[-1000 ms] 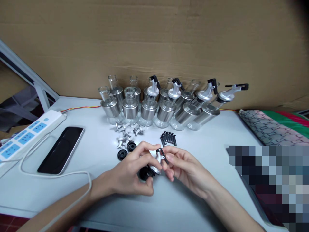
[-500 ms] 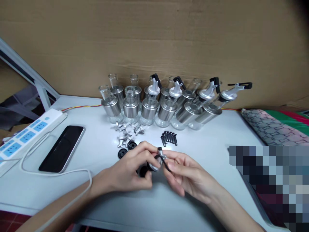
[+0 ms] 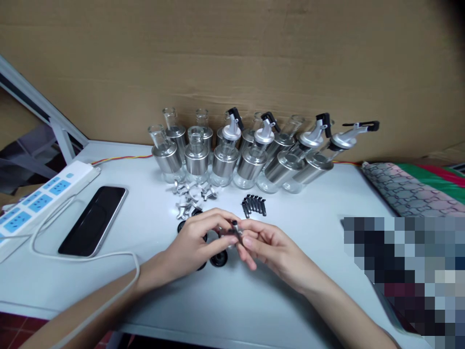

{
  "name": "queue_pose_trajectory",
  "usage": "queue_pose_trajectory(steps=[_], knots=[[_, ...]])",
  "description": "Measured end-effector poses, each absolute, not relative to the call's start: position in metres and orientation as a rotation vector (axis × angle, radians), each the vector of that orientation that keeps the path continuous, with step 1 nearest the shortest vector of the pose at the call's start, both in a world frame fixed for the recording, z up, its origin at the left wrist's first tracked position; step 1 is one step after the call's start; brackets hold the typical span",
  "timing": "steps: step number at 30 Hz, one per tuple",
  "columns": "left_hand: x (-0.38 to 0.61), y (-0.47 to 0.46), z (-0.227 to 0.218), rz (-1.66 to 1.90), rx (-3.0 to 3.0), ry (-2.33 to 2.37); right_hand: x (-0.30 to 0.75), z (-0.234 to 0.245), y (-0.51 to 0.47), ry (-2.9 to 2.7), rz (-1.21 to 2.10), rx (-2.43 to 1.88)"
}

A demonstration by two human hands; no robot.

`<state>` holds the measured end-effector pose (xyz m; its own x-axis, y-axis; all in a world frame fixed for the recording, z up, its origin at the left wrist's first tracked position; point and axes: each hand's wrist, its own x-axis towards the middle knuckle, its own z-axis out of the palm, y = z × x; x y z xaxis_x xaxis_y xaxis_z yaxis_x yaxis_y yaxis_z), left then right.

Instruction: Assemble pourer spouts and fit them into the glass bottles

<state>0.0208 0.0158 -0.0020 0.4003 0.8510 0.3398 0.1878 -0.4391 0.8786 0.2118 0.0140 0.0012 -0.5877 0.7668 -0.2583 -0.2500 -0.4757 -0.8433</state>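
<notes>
Between my two hands is a silver pourer spout (image 3: 236,228) with a black tip, partly hidden by fingers. My left hand (image 3: 203,237) is closed around its left side. The fingers of my right hand (image 3: 267,245) pinch it from the right, near a dark part I cannot make out clearly. Below my left hand lie black round stoppers (image 3: 218,258), some partly covered. Just beyond it sits a loose pile of silver spout tops (image 3: 191,196). Several small black levers (image 3: 255,205) lie in a row past my right hand.
Glass bottles with metal sleeves (image 3: 196,160) stand in two rows at the back; several carry pourers (image 3: 264,133). On the left are a phone (image 3: 93,220), a power strip (image 3: 43,198) and a white cable (image 3: 83,261). A patterned cloth (image 3: 410,191) lies at right.
Both hands have drawn closer together around the spout. My left thumb has come up onto it, and my right hand has shifted slightly left. A black stopper now shows below my left hand.
</notes>
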Motion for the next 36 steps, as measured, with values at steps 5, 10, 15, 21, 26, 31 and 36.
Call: queue_pose_trajectory(steps=[5, 10, 15, 21, 26, 31, 36], knots=[[0.0233, 0.0163, -0.0028, 1.084, 1.498, 1.024, 0.2104, 0.0002, 0.0125, -1.224, 2.04, -0.901], [0.0244, 0.0176, -0.0034, 1.038, 1.495, 1.044, 0.2107, 0.0024, 0.0128, -1.244, 2.009, -0.934], [0.0211, 0.0183, 0.0006, 1.015, 1.759, 0.899, 0.2124, 0.0051, 0.0124, -1.215, 1.995, -0.915], [0.021, 0.019, 0.0006, 1.019, 1.759, 0.923, 0.2111, 0.0052, 0.0132, -1.22, 1.966, -0.939], [0.0214, 0.0191, -0.0012, 1.087, 1.825, 0.946, 0.2136, 0.0065, 0.0152, -1.187, 1.896, -0.946], [0.0221, 0.018, -0.0018, 1.083, 1.847, 0.945, 0.2174, 0.0079, 0.0169, -1.14, 1.861, -0.943], [0.0226, 0.0174, -0.0016, 1.121, 1.855, 0.898, 0.2149, 0.0074, 0.0171, -1.153, 1.884, -0.956]])
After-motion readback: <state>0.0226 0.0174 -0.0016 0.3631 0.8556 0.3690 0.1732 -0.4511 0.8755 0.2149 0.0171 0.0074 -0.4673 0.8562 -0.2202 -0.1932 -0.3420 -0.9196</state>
